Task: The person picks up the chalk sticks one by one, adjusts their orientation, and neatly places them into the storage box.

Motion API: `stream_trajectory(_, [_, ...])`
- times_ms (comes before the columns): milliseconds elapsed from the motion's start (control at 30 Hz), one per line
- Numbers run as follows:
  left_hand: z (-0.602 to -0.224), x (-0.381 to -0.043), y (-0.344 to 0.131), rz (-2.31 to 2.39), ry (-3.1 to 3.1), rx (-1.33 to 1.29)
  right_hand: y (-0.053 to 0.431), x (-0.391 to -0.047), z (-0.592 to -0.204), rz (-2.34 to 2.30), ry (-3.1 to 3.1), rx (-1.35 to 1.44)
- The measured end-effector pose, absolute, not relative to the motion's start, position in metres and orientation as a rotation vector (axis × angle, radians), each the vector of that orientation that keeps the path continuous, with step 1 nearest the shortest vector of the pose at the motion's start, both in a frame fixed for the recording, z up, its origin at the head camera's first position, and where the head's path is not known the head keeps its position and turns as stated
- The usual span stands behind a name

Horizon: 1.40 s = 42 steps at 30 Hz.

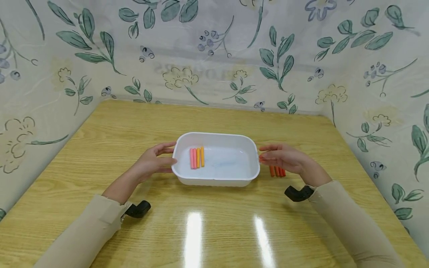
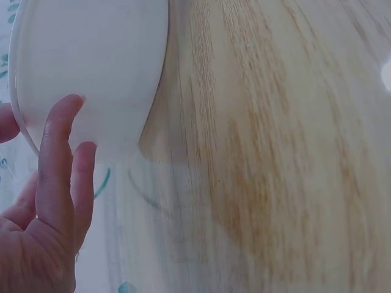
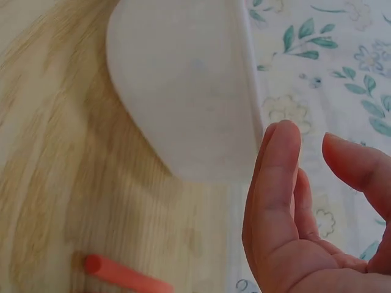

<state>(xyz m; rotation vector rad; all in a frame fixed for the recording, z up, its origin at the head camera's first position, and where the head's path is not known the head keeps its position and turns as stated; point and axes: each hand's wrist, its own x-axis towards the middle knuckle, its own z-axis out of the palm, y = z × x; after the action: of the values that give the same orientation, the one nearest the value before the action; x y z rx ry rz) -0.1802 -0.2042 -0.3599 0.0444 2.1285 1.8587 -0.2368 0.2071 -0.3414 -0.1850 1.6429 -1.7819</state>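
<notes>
A white plastic basin (image 1: 215, 181) stands on the table with two pink sticks (image 1: 193, 159) and two orange sticks (image 1: 200, 157) lying side by side at its left end. At its left end is my left hand (image 1: 151, 160), one digit over the rim and other fingers along the outer wall. My right hand (image 1: 285, 159) is beside the right end, fingers extended near the rim and thumb apart. In the right wrist view nothing lies between its fingers and thumb. Several red and orange-red sticks (image 1: 277, 171) lie under it, partly hidden.
The wooden table (image 1: 134, 230) carries two bright reflections near its front. Floral cloth (image 1: 214, 52) hangs at the back and both sides. Black curved pieces (image 1: 139, 209) stick out from both beige sleeves (image 1: 90, 227) at the wrists.
</notes>
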Motion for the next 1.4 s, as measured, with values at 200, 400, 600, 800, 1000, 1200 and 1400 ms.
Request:
stream_trajectory(200, [-0.359,-0.179,-0.204,1.872,2.106,0.057,0.222,-0.231,-0.349,-1.789,1.735,-0.12])
stream_trajectory(400, [-0.358,-0.178,-0.205,1.874,2.109,0.057,0.235,-0.229,-0.359,-1.773,1.866,-0.063])
stream_trajectory(600, [-0.358,-0.178,-0.204,1.87,2.112,0.05,0.246,-0.226,-0.363,-1.805,1.918,-0.043])
stream_trajectory(800, [-0.357,-0.178,-0.203,1.86,2.122,0.041,0.254,-0.226,-0.366,-1.763,2.017,0.007])
stream_trajectory(1000, [-0.357,-0.179,-0.204,1.867,2.115,0.041,0.258,-0.227,-0.375,-1.685,2.128,0.055])
stream_trajectory(1200, [-0.359,-0.179,-0.205,1.864,2.117,0.044,0.261,-0.228,-0.379,-1.554,2.193,0.015])
stream_trajectory(1400, [-0.359,-0.18,-0.204,1.867,2.117,0.037,0.262,-0.231,-0.379,-1.47,2.169,0.013])
